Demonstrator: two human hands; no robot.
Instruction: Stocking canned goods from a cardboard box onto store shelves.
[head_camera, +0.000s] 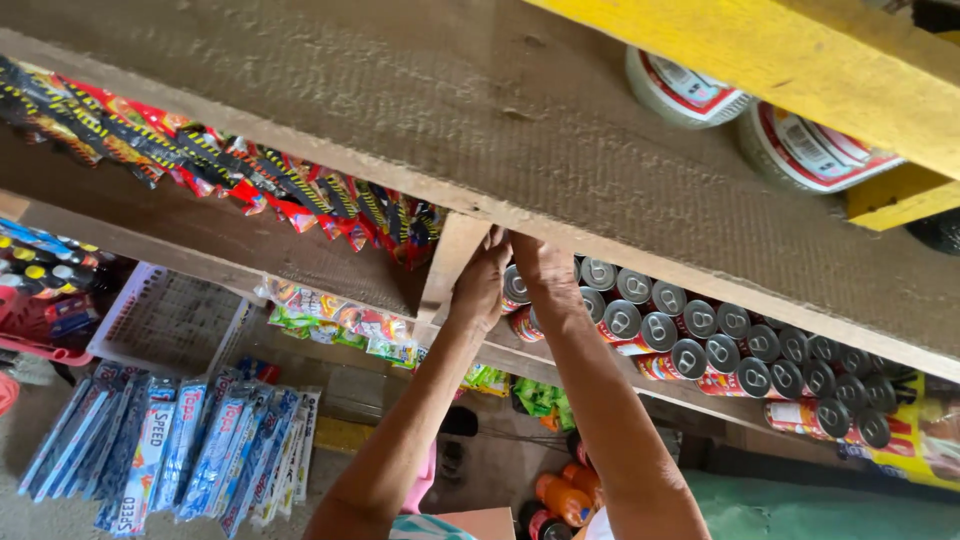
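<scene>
Both arms raised from the bottom edge of the view toward a wooden shelf (560, 370) stocked with rows of pull-tab tins (700, 345), red-labelled, lids facing outward. Left hand (480, 280) up against the vertical wooden divider (445, 270) at the left end of that shelf, fingers curled over the shelf edge just beside the leftmost tins; whether gripping a tin or only the wood, impossible to tell. Right hand (542, 268) pressed close beside the left, nearly touching it, fingers reaching in among the first tins at the left end of the row, fingertips hidden behind the board above; grasp likewise not clear. Leftmost tin (516, 286) wedged between the two hands, touching both. Overhead, a broad rough plank (420, 90) running diagonally across the view, with a yellow painted beam (780, 60) at the top right corner and two round white-and-red containers (740, 120) tucked under it. Along the upper left shelf, a strip of red, black and yellow sachets (220, 170) hanging in a line. Lower down, green and yellow snack packets (340, 325) at the front edge of another shelf, and blue and white sachet strips (190, 450) dangling at the lower left. Orange bottles (565, 495) low between the arms.
</scene>
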